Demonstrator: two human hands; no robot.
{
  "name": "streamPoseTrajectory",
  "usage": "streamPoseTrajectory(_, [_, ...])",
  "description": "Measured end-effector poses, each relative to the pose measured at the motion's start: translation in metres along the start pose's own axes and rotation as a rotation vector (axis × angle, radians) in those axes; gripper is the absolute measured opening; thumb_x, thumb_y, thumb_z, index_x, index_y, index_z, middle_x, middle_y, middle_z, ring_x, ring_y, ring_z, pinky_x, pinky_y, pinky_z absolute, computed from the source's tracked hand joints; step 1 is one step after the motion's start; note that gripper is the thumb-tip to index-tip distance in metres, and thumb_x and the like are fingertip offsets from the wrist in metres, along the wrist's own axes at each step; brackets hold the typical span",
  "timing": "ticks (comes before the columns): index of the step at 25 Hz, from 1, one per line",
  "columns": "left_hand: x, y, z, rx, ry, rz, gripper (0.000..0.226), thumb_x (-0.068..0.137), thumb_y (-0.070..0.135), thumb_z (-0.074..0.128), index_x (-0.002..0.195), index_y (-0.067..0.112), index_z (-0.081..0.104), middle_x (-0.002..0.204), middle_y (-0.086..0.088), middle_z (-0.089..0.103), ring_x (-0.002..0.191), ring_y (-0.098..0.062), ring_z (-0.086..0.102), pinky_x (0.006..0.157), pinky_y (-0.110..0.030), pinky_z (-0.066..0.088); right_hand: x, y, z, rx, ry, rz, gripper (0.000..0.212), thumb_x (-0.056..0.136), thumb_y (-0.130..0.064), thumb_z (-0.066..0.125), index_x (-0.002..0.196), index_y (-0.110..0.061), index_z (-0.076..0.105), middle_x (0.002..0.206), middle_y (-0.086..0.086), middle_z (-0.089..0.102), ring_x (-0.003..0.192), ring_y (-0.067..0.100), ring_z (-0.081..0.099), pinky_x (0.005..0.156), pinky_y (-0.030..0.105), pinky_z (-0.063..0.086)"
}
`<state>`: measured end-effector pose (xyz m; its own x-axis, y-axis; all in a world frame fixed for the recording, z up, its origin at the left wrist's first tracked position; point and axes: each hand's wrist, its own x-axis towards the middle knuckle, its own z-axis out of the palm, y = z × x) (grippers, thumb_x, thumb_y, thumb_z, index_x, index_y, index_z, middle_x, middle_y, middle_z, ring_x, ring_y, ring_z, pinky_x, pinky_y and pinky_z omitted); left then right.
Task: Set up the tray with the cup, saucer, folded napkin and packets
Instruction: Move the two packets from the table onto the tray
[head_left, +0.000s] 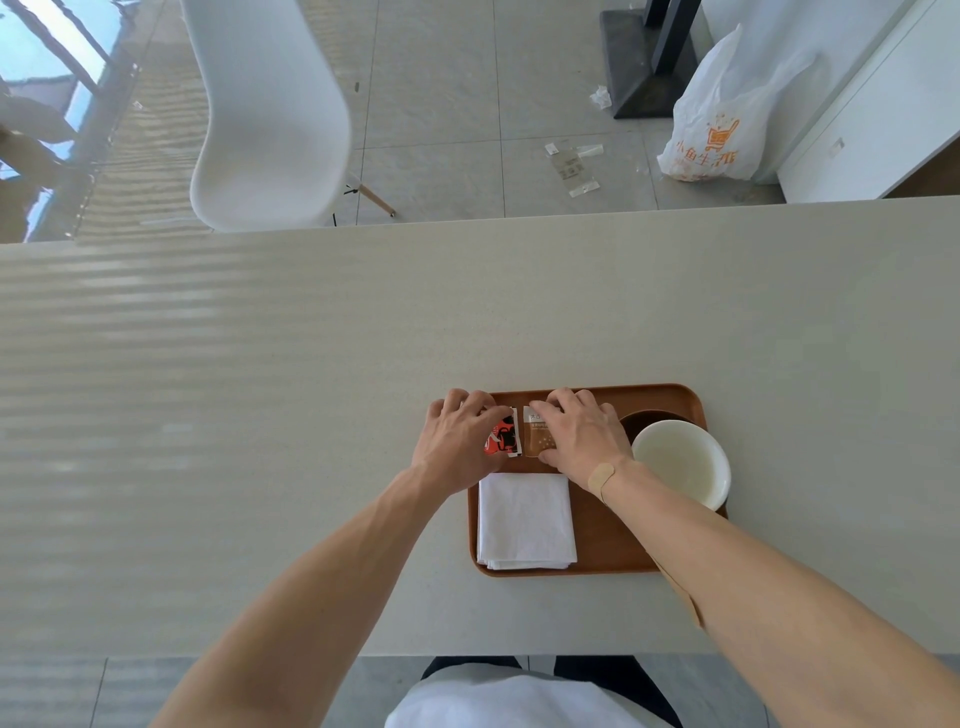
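At the far left of the tray, two packets lie side by side, long axes pointing away; each hand's spread fingers press one flat, napkin just behind.

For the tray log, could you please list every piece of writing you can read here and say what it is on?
"小鱼生活", orange print, partly creased: white plastic bag on the floor.
Brown packet under the right hand: printed lines, too small to read.
Red packet under the left hand: pattern only, nothing legible.
Floor wrappers: blurred.
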<state>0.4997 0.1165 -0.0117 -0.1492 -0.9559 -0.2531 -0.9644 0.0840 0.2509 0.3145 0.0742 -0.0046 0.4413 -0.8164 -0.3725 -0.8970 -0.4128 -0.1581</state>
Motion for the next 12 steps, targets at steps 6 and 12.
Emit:
streamPoseTrajectory(6, [-0.0001, -0.0006, 0.0004, 0.006, -0.007, -0.004, 0.060, 0.081, 0.048, 0.068, 0.137, 0.035, 0.050, 0.136, 0.006, 0.051, 0.125, -0.024, 0.036, 0.103, -0.042, 0.031, 0.0012, -0.0009, -0.0022, -0.005, -0.012, -0.004, 0.064, 0.084, -0.038, 0.070, 0.140, -0.027, 0.041, 0.136, 0.002, 0.043, 0.122, 0.025, 0.041, 0.093, 0.041, 0.041])
streamPoseTrajectory(12, [-0.0009, 0.0002, 0.0038, -0.002, 0.001, -0.021, 0.061, 0.080, 0.048, 0.068, 0.137, 0.035, 0.049, 0.136, 0.007, 0.051, 0.125, -0.024, 0.036, 0.102, -0.042, 0.032, -0.0012, -0.0004, -0.0022, 0.006, -0.008, -0.006, 0.064, 0.085, -0.037, 0.069, 0.141, -0.028, 0.040, 0.137, 0.002, 0.042, 0.122, 0.026, 0.041, 0.094, 0.042, 0.041])
